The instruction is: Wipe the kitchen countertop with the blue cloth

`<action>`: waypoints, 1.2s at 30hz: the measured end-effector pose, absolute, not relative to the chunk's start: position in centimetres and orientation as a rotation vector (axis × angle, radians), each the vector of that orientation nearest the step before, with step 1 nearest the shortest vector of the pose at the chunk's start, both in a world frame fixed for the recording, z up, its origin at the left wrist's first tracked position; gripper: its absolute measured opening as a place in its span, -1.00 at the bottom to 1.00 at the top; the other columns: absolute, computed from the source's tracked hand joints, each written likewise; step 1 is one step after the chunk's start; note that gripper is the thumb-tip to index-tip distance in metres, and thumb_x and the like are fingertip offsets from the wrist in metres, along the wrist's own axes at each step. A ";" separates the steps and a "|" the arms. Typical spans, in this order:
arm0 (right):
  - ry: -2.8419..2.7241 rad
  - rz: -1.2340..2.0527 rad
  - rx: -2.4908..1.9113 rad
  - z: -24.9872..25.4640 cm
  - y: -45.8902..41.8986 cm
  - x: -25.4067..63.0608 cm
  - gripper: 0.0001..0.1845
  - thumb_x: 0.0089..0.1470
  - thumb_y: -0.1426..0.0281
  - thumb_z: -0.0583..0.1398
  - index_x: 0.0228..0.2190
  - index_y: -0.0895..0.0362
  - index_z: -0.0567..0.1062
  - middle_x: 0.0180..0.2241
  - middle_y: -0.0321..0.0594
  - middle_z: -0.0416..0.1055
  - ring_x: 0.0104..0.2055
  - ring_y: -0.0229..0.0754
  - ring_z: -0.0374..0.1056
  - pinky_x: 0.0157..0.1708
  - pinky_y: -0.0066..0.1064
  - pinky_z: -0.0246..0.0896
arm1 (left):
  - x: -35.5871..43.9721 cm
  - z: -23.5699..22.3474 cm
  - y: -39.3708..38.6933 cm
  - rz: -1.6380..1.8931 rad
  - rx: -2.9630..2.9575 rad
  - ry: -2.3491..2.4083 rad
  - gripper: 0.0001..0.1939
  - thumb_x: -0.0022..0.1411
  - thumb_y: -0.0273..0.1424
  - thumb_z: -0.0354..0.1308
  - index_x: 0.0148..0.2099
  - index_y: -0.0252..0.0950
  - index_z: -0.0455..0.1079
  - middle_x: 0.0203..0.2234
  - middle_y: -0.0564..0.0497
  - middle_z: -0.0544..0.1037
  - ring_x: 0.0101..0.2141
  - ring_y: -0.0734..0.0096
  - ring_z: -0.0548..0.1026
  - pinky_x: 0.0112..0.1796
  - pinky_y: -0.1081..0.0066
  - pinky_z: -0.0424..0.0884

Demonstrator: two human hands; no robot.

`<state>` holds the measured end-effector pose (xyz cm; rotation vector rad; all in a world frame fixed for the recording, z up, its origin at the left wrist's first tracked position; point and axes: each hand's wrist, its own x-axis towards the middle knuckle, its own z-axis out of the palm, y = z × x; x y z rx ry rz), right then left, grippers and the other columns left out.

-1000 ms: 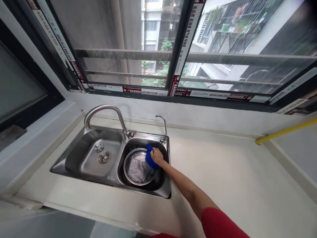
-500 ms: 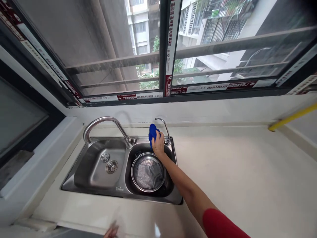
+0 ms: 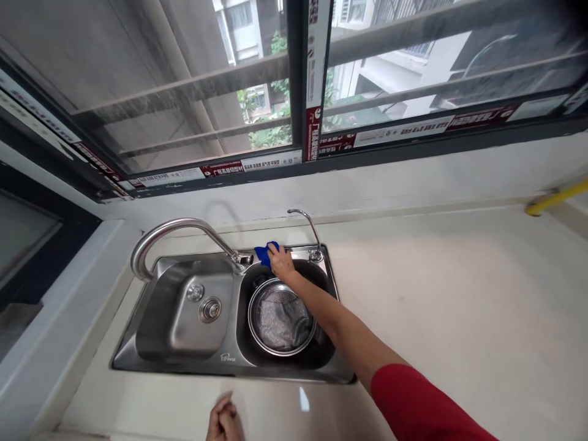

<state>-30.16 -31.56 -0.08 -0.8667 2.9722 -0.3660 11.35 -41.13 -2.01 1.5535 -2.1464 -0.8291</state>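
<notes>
Head camera view, looking down over a kitchen counter. At the bottom edge, the left hand (image 3: 224, 420) is seen with its fingers curled closed, nothing visibly held, over the front of the cream countertop (image 3: 459, 306). Extended from a red sleeve (image 3: 413, 404), the right hand (image 3: 281, 262) is pressed onto a blue cloth (image 3: 265, 253), which is grasped under the palm and fingers and so kept against the steel ledge at the back of a double stainless sink (image 3: 184, 366). That ledge is reached across the right bowl, where a steel strainer basket (image 3: 250, 315) is seated, with a crumpled silvery cloth (image 3: 278, 321) lying inside. A gooseneck faucet (image 3: 169, 229) and a small tap (image 3: 305, 220) are mounted on either side of the hand. Beyond, a barred window frame (image 3: 312, 131) is lined with red-and-white protective film, and buildings (image 3: 395, 67) are seen outside.
</notes>
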 end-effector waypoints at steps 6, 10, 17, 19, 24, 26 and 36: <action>2.874 -0.416 -1.049 -0.5 -35.1 -31.3 -0.56 0.24 0.41 -0.02 0.08 0.00 0.42 0.38 -0.27 0.02 0.09 0.02 0.14 -0.12 -0.16 0.28 | 11.4 -1.9 -41.0 -0.716 1.547 -2.204 -0.65 0.19 -0.15 -0.03 -0.19 -0.11 0.55 -0.44 0.10 0.61 -0.45 0.37 0.50 -0.42 0.40 0.32; 2.889 -0.479 -0.978 -0.9 -37.0 -30.5 -0.50 0.23 0.36 0.00 0.17 0.04 0.35 0.39 -0.18 -0.02 0.12 0.09 0.10 -0.04 -0.06 0.25 | 11.7 -2.3 -41.0 -0.659 1.507 -2.227 -0.64 0.20 -0.15 -0.05 -0.22 -0.13 0.56 -0.47 0.09 0.59 -0.52 0.43 0.47 -0.47 0.43 0.29; 2.978 -0.688 -0.631 -2.5 -38.6 -26.8 -0.44 0.18 0.42 0.03 0.22 0.18 0.29 0.36 0.06 0.01 0.13 0.21 0.11 0.02 0.10 0.20 | 11.9 -2.5 -40.6 -0.665 1.390 -2.247 -0.68 0.25 -0.23 -0.03 -0.21 -0.14 0.56 -0.48 0.09 0.60 -0.53 0.45 0.47 -0.48 0.46 0.29; 2.968 -0.735 -0.544 -3.2 -39.9 -24.9 -0.43 0.21 0.40 0.00 0.24 0.20 0.26 0.36 0.14 -0.01 0.12 0.22 0.12 -0.03 0.09 0.26 | 11.9 -2.6 -40.5 -0.639 1.385 -2.233 -0.68 0.24 -0.23 -0.03 -0.23 -0.14 0.56 -0.48 0.09 0.61 -0.54 0.47 0.47 -0.48 0.47 0.29; 2.915 -0.767 -0.460 -4.5 -43.2 -20.3 -0.37 0.24 0.37 -0.05 0.31 0.23 0.14 0.35 0.19 -0.03 0.05 0.17 0.17 -0.11 0.02 0.33 | 11.9 -2.6 -40.4 -0.658 1.396 -2.247 -0.67 0.21 -0.21 -0.02 -0.30 -0.13 0.57 -0.43 0.09 0.64 -0.52 0.47 0.51 -0.49 0.48 0.29; 2.919 -0.693 -0.547 -4.6 -43.3 -19.7 -0.37 0.22 0.43 -0.05 0.30 0.21 0.17 0.37 0.12 -0.03 0.04 0.16 0.17 -0.10 0.02 0.31 | 12.0 -2.7 -40.4 -0.646 1.396 -2.247 -0.67 0.21 -0.20 -0.03 -0.31 -0.13 0.57 -0.43 0.09 0.64 -0.52 0.46 0.50 -0.48 0.48 0.30; 2.603 -0.464 -1.659 -1.7 -41.1 -22.0 -0.49 0.26 0.53 -0.07 0.16 0.07 0.38 0.26 -0.05 0.25 0.11 0.06 0.21 -0.04 -0.02 0.28 | 11.8 -2.4 -40.5 -0.619 1.429 -2.255 -0.69 0.19 -0.22 0.00 -0.30 -0.11 0.58 -0.49 0.06 0.61 -0.56 0.43 0.44 -0.51 0.46 0.20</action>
